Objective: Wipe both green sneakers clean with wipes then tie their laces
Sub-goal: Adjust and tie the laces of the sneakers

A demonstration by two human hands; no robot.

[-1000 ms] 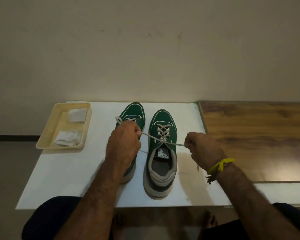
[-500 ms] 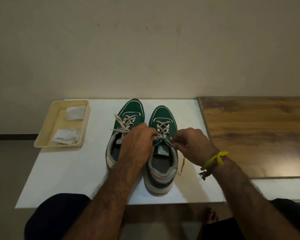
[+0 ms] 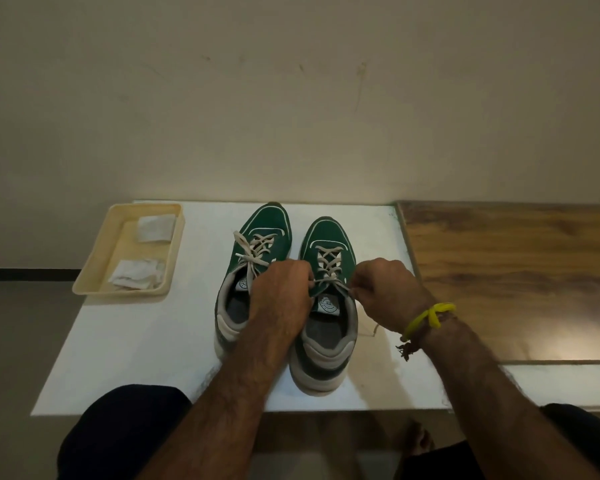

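Two green sneakers stand side by side on the white table (image 3: pixel 146 344), toes pointing away from me. The left sneaker (image 3: pixel 262 233) has its cream laces knotted in a bow. Over the right sneaker (image 3: pixel 326 237), my left hand (image 3: pixel 279 299) pinches one end of its lace (image 3: pixel 329 271) at the tongue. My right hand (image 3: pixel 385 292), with a yellow band at the wrist, pinches the other end just right of the tongue. A loose lace tail lies on the table beside the shoe's right flank.
A cream tray (image 3: pixel 94 268) with two used white wipes (image 3: pixel 136 277) sits at the table's far left. A wooden board (image 3: pixel 516 278) covers the right part. A wall stands close behind. My knees and a bare foot show below the table's front edge.
One second ago my hands were spread wide, pulling the right sneaker's lace taut. They have come together over its tongue, uncovering the left sneaker.
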